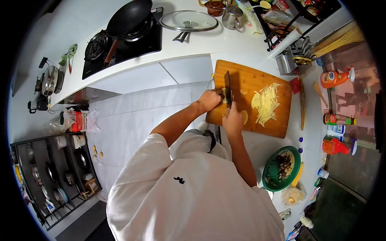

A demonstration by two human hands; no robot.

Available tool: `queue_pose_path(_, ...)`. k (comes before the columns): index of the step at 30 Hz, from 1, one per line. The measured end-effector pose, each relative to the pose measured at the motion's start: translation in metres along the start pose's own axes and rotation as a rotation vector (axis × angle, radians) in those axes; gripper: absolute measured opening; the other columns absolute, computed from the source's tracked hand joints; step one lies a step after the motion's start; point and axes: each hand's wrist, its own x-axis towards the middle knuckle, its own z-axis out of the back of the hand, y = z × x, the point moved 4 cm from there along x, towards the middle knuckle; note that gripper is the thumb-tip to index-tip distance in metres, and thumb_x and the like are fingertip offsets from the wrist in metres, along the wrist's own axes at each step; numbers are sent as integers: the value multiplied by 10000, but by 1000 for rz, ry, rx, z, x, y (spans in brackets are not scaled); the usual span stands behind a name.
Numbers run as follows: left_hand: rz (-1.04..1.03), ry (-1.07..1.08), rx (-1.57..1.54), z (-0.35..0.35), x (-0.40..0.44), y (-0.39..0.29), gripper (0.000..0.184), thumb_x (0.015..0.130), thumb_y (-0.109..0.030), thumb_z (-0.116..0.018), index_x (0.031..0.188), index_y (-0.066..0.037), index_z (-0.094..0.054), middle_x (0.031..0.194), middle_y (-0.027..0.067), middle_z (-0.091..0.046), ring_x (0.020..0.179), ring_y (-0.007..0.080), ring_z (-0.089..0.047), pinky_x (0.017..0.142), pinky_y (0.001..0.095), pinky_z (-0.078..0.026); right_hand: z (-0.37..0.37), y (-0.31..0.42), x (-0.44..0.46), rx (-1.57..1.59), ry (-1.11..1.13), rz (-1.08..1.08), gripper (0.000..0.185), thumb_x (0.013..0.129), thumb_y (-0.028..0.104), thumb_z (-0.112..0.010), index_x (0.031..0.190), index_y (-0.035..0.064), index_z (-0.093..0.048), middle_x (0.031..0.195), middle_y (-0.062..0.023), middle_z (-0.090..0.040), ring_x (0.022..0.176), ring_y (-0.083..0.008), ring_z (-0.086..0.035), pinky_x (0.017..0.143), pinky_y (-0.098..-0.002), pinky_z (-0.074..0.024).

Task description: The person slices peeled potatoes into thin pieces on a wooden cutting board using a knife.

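Observation:
On the wooden cutting board, my left hand is closed with its fingertips pressed on a pale potato piece, mostly hidden by the fingers. My right hand grips the handle of a kitchen knife, whose dark blade stands upright against that piece, close to the left fingertips. Beside the right hand lies a cut potato piece. A heap of thin potato strips covers the right part of the board.
A green basin holding dark and pale scraps stands near my right elbow. A black wok sits on the gas stove, with a glass lid alongside. Spray bottles and other bottles line the windowsill. A rack stands at left.

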Motion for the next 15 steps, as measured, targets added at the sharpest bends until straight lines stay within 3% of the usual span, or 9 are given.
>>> queue_pose_path(8,6,28,38,4,-1,1,172,840,-158,-622,925,-46,-722,1101,122,-687,988,277,-702,737,397,-595,-2,3,-6,-49,-15,34,567,843,94,-671,1380,-4,-517,919,-273,-713,882,-439,-698,807,-529,-542)
queue_pose_path(15,-29,-65,0,1,-3,2,210,833,-168,-634,963,-37,-733,1113,133,-677,1016,289,-692,735,411,-595,-14,-5,6,-10,-74,-3,442,905,101,-628,1331,9,-552,880,-294,-698,835,-477,-677,762,-557,-517)
